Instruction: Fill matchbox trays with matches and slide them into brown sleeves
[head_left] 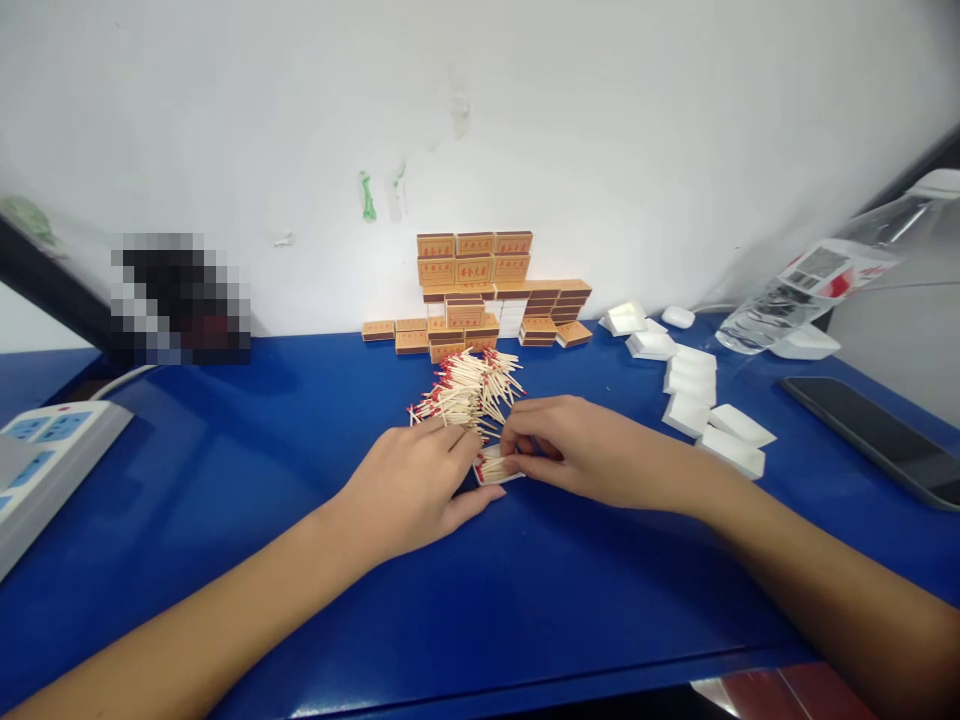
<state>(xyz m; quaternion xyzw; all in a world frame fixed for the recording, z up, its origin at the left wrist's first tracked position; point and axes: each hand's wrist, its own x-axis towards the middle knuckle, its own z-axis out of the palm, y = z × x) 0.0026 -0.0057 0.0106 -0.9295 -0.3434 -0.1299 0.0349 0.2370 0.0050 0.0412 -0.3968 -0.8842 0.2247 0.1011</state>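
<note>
On the blue table (225, 520) a small white matchbox tray (496, 468) holding a few red-tipped matches lies between my two hands. My left hand (412, 485) rests beside it with fingers curled against the tray's left side. My right hand (581, 445) pinches the tray's right end, fingers closed. Just behind the hands lies a loose pile of matches (469, 392). Stacked brown matchboxes (480, 285) stand against the white wall.
Several empty white trays (701, 400) lie to the right. A dark phone (874, 435) and a plastic water bottle (814, 285) are at far right. A white power strip (41, 455) sits at the left edge. A small white earbud case (679, 316) is near the wall.
</note>
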